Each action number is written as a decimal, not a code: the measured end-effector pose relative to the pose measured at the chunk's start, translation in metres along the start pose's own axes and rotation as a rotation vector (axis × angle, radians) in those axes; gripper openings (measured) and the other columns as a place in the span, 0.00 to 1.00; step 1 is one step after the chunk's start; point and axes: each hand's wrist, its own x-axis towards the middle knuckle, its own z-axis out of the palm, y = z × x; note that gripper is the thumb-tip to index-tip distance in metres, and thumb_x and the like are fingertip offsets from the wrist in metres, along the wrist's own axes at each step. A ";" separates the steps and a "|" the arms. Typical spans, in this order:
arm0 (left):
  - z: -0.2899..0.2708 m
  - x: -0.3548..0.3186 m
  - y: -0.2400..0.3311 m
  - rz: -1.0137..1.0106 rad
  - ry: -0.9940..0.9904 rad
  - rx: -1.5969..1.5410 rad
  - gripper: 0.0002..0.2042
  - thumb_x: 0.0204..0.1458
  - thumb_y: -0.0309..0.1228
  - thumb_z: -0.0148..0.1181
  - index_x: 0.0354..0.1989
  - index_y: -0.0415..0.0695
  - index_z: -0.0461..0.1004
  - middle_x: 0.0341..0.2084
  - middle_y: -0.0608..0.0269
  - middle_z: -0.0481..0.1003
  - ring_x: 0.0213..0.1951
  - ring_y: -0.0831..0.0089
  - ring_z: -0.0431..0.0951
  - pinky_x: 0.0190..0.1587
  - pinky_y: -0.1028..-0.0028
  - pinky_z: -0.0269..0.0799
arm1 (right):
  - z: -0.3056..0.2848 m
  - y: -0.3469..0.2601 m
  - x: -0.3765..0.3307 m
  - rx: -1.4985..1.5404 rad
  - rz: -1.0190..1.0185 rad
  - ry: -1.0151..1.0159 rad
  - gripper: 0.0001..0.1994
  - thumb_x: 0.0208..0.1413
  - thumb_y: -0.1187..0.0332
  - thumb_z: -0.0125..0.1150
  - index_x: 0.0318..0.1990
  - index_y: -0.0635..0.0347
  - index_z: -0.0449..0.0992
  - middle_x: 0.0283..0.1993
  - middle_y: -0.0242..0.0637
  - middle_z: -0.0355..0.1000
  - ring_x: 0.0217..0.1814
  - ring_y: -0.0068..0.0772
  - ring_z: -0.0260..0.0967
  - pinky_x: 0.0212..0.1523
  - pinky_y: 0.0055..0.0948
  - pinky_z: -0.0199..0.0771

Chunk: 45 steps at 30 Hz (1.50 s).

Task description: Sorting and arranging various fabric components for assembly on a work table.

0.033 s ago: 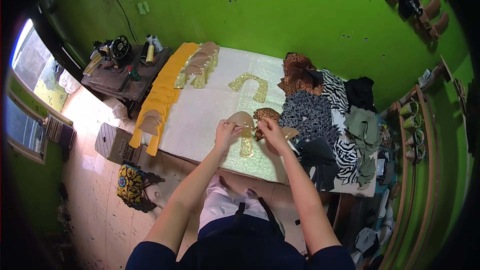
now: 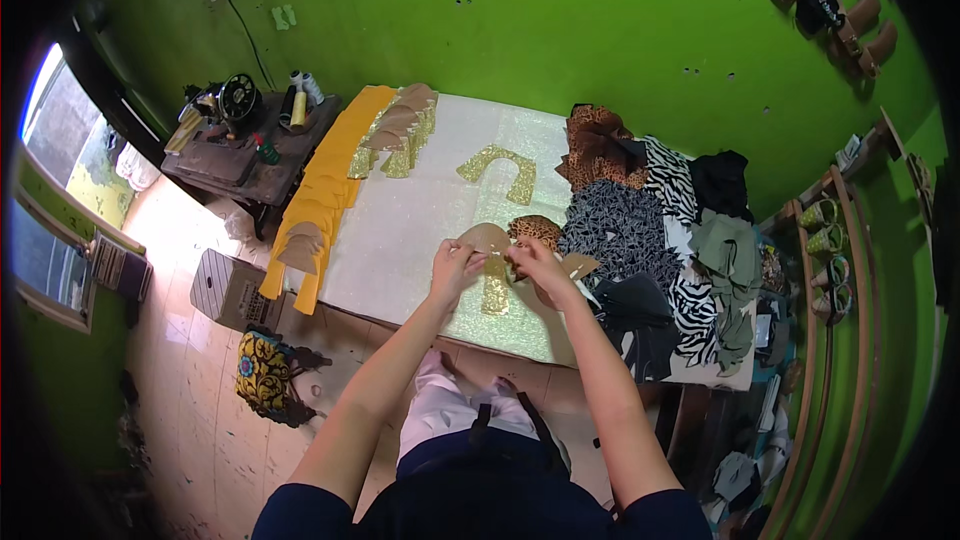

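A tan rounded piece with a strip of gold glitter fabric (image 2: 494, 290) hanging below it is held between my two hands over the table's near side. My left hand (image 2: 455, 266) pinches the left edge of the tan piece (image 2: 484, 236). On the other edge, the fingers of my right hand (image 2: 538, 266) are closed, and a small light bit shows near their tips. Leopard-print pieces (image 2: 536, 231) lie just behind my right hand. Farther back, a curved gold glitter piece (image 2: 512, 166) rests on the pale shiny sheet (image 2: 400, 210).
Yellow cut pieces (image 2: 320, 185) line the table's left edge, with tan pieces on top. Piles of grey patterned fabric (image 2: 615, 235), zebra-print fabric (image 2: 692, 315) and dark fabric stand at the right. A sewing machine (image 2: 238, 98) sits on the side table. A stool (image 2: 262, 370) stands below.
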 end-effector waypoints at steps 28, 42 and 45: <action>-0.067 0.019 0.009 0.372 -0.104 1.540 0.08 0.44 0.33 0.53 0.23 0.41 0.74 0.32 0.58 0.67 0.36 0.61 0.70 0.33 0.62 0.70 | 0.049 0.053 0.044 -0.904 0.172 0.277 0.09 0.38 0.61 0.64 0.23 0.56 0.76 0.23 0.35 0.72 0.28 0.35 0.70 0.30 0.33 0.68; -0.066 0.023 -0.020 0.517 0.183 1.574 0.08 0.40 0.29 0.52 0.29 0.41 0.67 0.31 0.54 0.65 0.37 0.58 0.66 0.37 0.64 0.64 | 0.099 0.065 0.005 -1.056 -0.429 -0.141 0.23 0.55 0.65 0.42 0.57 0.61 0.54 0.57 0.46 0.58 0.62 0.38 0.52 0.64 0.42 0.38; -0.063 0.018 -0.017 0.512 0.172 1.556 0.08 0.40 0.27 0.51 0.30 0.42 0.65 0.32 0.55 0.65 0.36 0.58 0.66 0.38 0.65 0.62 | 0.080 0.071 -0.004 -1.162 -0.329 -0.141 0.26 0.56 0.60 0.39 0.60 0.63 0.49 0.62 0.45 0.52 0.66 0.34 0.47 0.66 0.42 0.28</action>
